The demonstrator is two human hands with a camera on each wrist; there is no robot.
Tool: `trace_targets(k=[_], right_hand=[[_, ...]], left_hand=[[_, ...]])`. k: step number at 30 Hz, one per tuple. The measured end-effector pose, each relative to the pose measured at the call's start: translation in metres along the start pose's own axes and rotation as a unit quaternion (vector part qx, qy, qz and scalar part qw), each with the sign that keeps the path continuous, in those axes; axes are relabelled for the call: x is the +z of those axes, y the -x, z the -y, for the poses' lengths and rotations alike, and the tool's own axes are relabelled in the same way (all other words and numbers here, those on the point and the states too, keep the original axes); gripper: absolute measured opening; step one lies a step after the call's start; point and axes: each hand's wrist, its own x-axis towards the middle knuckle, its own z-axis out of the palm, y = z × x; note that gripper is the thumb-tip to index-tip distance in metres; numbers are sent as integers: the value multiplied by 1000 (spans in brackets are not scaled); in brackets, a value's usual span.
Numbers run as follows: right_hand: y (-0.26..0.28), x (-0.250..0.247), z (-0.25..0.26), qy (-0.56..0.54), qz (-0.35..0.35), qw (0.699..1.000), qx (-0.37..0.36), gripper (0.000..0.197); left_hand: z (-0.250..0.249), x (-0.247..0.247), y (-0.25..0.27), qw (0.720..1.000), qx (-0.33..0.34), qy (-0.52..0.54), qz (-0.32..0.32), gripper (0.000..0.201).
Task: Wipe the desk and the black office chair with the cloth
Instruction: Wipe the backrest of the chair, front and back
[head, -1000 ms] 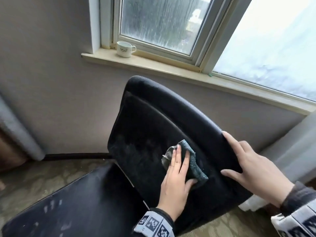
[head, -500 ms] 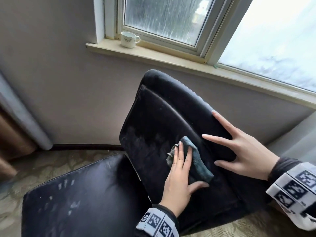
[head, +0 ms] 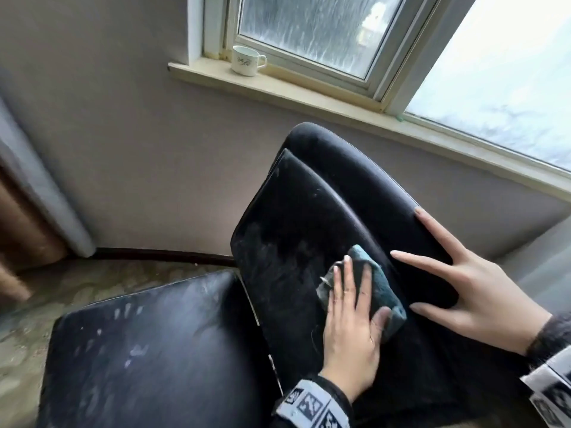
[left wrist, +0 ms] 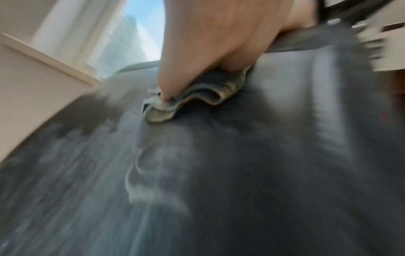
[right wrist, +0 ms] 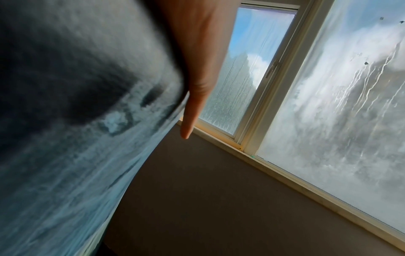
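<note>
The black leather office chair (head: 324, 227) fills the middle of the head view, with its smooth, padded backrest tipped toward the window. The left hand (head: 350, 329) lies flat on the front of the backrest, at about 5 o'clock from the middle of the backrest. Its fingers are straight and close together, and they press a small, bunched-up, dark teal cloth (head: 383, 291) onto the leather. In the left wrist view the cloth (left wrist: 197, 97) is folded and crumpled under the fingertips, and that picture is blurry. The right hand (head: 472, 285) rests on the right edge of the backrest, at 3 o'clock from the cloth. Its fingers are spread wide and straight and hold nothing. The flat black seat (head: 148, 350) shows pale smudges at 8 o'clock. A small white cup (head: 245, 60) with a handle stands on the cream windowsill (head: 309, 91) at 12 o'clock.
</note>
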Motion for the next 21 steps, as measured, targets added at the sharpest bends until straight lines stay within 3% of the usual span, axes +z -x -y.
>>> trace_targets(k=[3, 8, 10, 12, 14, 15, 16, 17, 18, 19, 21], right_hand=[[1, 1, 1, -3, -1, 1000, 3, 66], [12, 0, 3, -36, 16, 999, 11, 68], [17, -3, 8, -38, 17, 999, 17, 69], [20, -4, 12, -31, 18, 999, 18, 70], [20, -5, 16, -38, 21, 999, 25, 73], [21, -5, 16, -44, 23, 998, 30, 74], [21, -5, 17, -49, 24, 998, 34, 73], [22, -5, 19, -54, 22, 998, 38, 71], [23, -6, 21, -57, 20, 997, 40, 68], [24, -6, 23, -59, 19, 997, 43, 68], [27, -7, 27, -59, 33, 996, 56, 68]], left_hand=[[2, 0, -23, 997, -74, 19, -32, 67], [-16, 28, 50, 999, 25, -34, -9, 62], [-13, 23, 54, 999, 36, -6, -4, 64], [-2, 13, 12, 996, -25, 88, -21, 64], [16, -5, -26, 987, -117, 83, -72, 80], [15, -16, -27, 986, -139, 74, -60, 90], [16, -11, -37, 988, -113, 80, -65, 96], [-9, -68, 36, 984, -128, 119, 19, 97], [50, 41, -27, 987, -112, 102, -49, 95], [122, 144, -45, 990, -117, 77, 20, 89], [221, 285, -80, 995, -94, 46, 5, 80]])
